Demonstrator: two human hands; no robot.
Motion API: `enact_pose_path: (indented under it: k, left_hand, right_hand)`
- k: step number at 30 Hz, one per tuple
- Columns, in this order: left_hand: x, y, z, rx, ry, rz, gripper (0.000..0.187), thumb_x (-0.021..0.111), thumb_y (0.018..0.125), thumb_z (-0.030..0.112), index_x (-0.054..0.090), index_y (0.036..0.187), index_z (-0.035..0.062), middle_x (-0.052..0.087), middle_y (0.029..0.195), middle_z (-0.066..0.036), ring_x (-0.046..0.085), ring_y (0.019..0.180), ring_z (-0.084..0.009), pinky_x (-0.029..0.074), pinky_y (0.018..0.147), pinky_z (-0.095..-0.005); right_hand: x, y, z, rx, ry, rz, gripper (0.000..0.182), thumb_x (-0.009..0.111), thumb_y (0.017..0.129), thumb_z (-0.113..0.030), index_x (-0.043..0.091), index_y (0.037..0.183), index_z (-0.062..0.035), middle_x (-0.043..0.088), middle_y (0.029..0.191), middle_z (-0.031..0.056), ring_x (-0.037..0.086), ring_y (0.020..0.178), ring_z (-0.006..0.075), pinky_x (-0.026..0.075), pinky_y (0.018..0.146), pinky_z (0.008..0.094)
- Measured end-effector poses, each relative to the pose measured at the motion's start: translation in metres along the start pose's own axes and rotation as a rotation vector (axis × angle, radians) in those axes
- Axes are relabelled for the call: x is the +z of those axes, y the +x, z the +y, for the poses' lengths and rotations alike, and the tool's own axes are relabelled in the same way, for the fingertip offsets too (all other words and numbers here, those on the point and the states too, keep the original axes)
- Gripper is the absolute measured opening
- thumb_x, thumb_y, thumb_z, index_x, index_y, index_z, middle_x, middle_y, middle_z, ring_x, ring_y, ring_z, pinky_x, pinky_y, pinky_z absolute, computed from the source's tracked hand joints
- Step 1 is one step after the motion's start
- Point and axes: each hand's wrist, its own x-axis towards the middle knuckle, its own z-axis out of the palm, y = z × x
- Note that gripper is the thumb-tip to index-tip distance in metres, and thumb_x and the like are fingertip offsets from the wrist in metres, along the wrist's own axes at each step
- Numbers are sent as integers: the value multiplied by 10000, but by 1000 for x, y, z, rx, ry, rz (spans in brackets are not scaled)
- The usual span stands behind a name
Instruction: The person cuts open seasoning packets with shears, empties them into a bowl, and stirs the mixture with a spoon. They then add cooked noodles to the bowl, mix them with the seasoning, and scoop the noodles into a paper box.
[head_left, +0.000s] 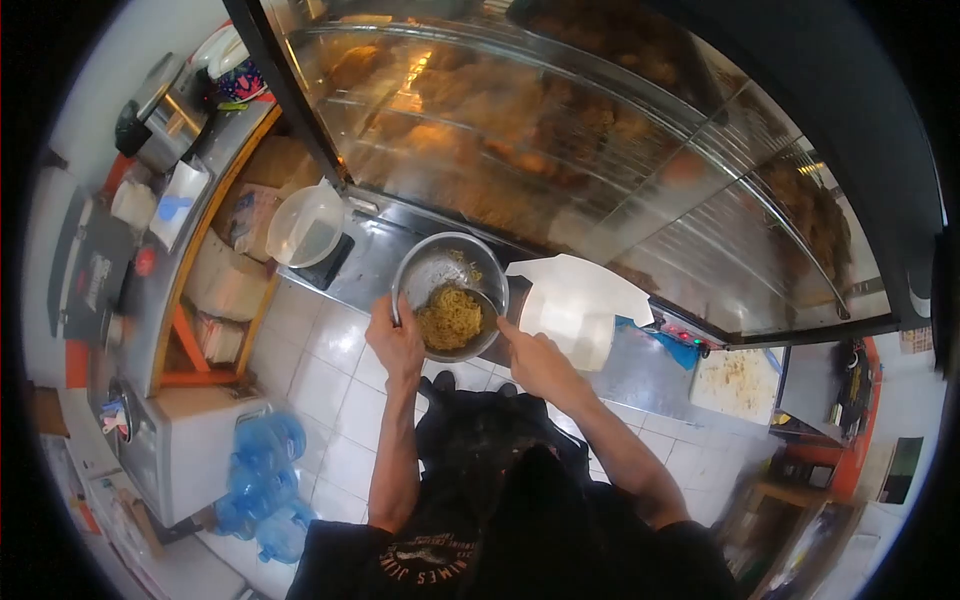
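A round metal bowl [428, 262] is in front of me, tilted so its inside shows. Yellowish, crumbly or shredded food [450, 320] lies in its lower part, with a few bits stuck higher on the wall. My left hand [397, 343] is closed on the bowl's left rim, thumb over the edge. At the right rim is my right hand [543, 366], its fingers curled. A curved metal edge shows inside the bowl near that hand, possibly a spoon, but I cannot make out what the fingers hold. To the right of the bowl stands a white open box or lined container [570, 305].
A glass display case [520, 130] with browned food spans the far side. A translucent tub [305, 228] stands on the steel counter [375, 245] at left. At right lies a stained white cutting board [737, 384]. Blue water jugs [262, 470] occupy the floor at lower left.
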Motion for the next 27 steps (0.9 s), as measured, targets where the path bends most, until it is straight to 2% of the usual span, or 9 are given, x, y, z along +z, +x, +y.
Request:
enact_pose_path:
  k: [2,3,5,6,8,14,20,24,27]
  left_hand:
    - [-1,-3,6,-30,38,-11,143,642,980,118,676,1014,-17,588,686,-157,456,544,-185,389,520,-356]
    - [-2,-2,12,-55,66,-30,140,643,978,113,682,1026,-13,598,692,-153,463,543,-183,388,519,-353]
    - [-8,0,24,-83,109,-49,153,643,984,128,681,1024,-14,595,689,-147,465,547,-170,389,518,-342]
    - [-11,2,28,-114,151,-63,166,643,991,143,681,1021,-16,592,685,-142,467,552,-157,390,517,-331]
    - [-14,-2,25,-156,125,-85,184,637,1001,163,678,1013,-16,582,678,-133,464,553,-145,387,513,-324]
    - [-27,-17,14,-248,-1,-65,268,610,1035,226,645,939,-22,542,663,-74,449,567,-93,374,491,-290]
    - [-36,-8,45,-345,-191,-100,331,591,1053,252,594,850,-10,555,730,-8,479,614,-55,398,505,-218]
    - [-34,-5,56,-407,-266,-133,353,572,1065,248,541,804,13,560,749,-3,496,643,-45,426,523,-217]
    - [-31,-1,71,-344,-259,-135,370,563,1070,252,508,781,28,536,744,6,490,661,-37,433,538,-214]
  right_hand:
    - [18,3,9,-36,314,-9,590,508,910,-45,460,1497,-55,658,801,263,681,882,439,524,849,530]
    - [20,5,9,-39,319,-8,590,508,910,-45,460,1497,-55,658,801,263,681,882,439,524,849,530]
    - [24,5,11,9,609,-132,525,511,959,-94,497,1483,-68,638,732,170,658,690,285,533,678,425]
    - [27,4,8,8,613,-129,525,511,959,-94,497,1483,-68,638,732,170,658,690,285,533,678,425]
    - [34,2,-4,141,1056,-312,505,529,1035,-153,446,1532,-128,480,708,-20,365,485,45,288,411,216]
    - [74,13,-14,43,1226,-204,483,518,1060,-180,442,1534,-124,504,680,-20,374,471,53,277,390,237]
    - [38,-13,-25,87,1377,-351,487,498,1076,-178,412,1555,-183,424,711,-43,306,493,23,215,408,194]
    - [18,-30,-28,121,1390,-320,489,507,1075,-187,414,1555,-183,408,709,-47,295,500,21,218,420,188]
    - [5,-43,-19,134,1376,-215,495,515,1066,-191,421,1550,-148,459,711,-32,345,486,40,284,413,215]
